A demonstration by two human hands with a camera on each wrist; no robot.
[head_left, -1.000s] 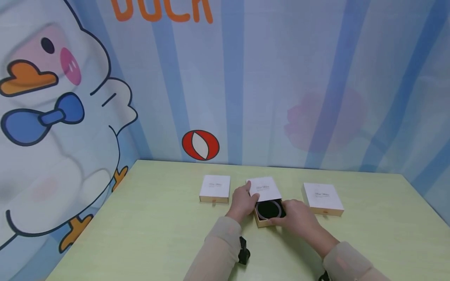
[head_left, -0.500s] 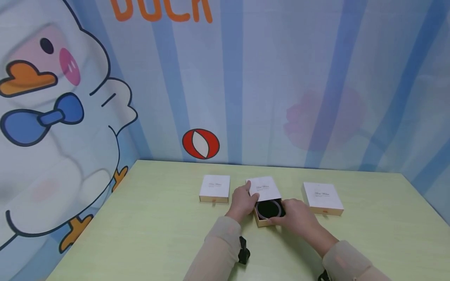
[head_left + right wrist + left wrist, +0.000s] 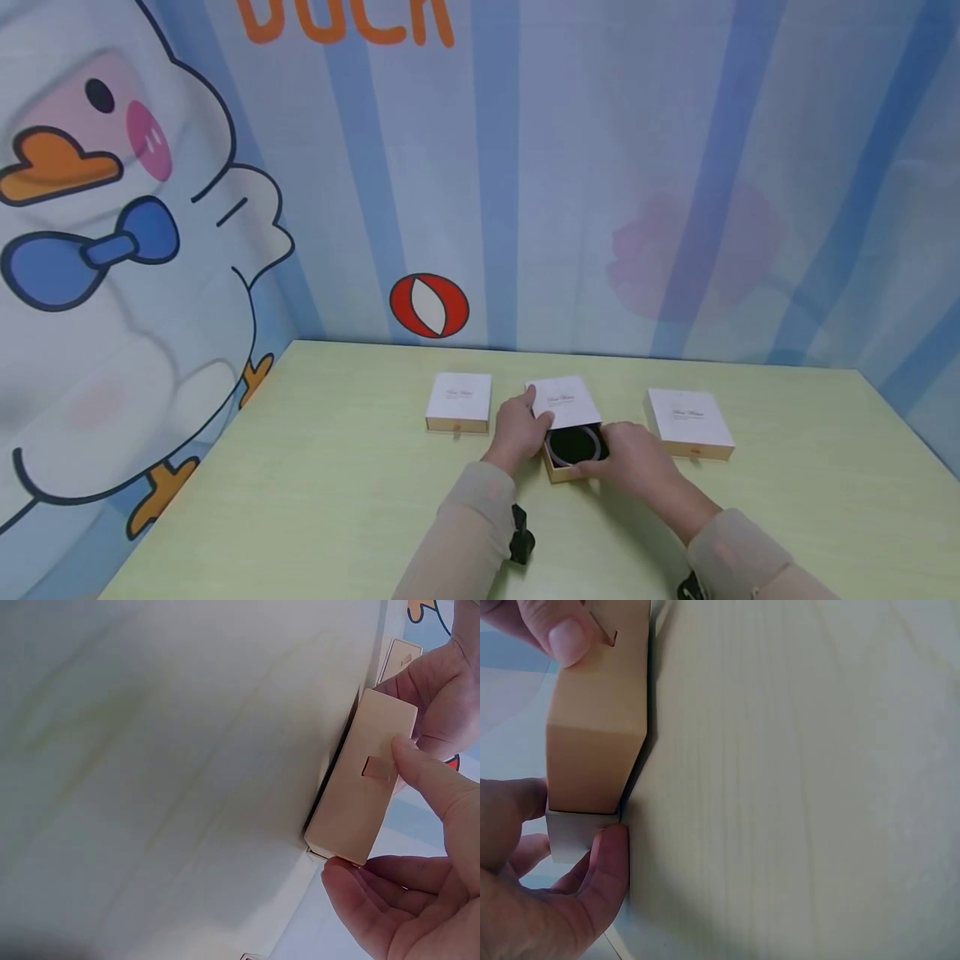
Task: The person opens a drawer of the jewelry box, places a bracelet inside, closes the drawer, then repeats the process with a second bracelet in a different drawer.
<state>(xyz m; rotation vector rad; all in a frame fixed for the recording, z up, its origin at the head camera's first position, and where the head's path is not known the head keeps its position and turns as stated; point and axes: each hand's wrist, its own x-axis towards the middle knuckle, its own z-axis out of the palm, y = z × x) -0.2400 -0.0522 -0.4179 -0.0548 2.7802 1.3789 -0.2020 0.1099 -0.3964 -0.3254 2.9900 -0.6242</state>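
Observation:
The middle drawer box has a white printed sleeve [image 3: 566, 402] and a tan drawer [image 3: 561, 476] pulled partway out toward the person. Inside the drawer, a pale grey ring-shaped item [image 3: 552, 454] sits on a black lining [image 3: 575, 446]. My left hand [image 3: 517, 432] grips the sleeve from its left side, fingers and thumb at the edges. My right hand [image 3: 637, 462] holds the drawer, its thumb on the top of the front wall and its fingers at the right side. In the right wrist view, a small tab [image 3: 377, 766] shows on the drawer front [image 3: 356, 799].
Two similar white boxes stand closed on the pale table [image 3: 337, 475], one box [image 3: 459, 402] to the left and another box [image 3: 690, 422] to the right. A printed duck curtain [image 3: 555, 183] hangs behind the table's back edge.

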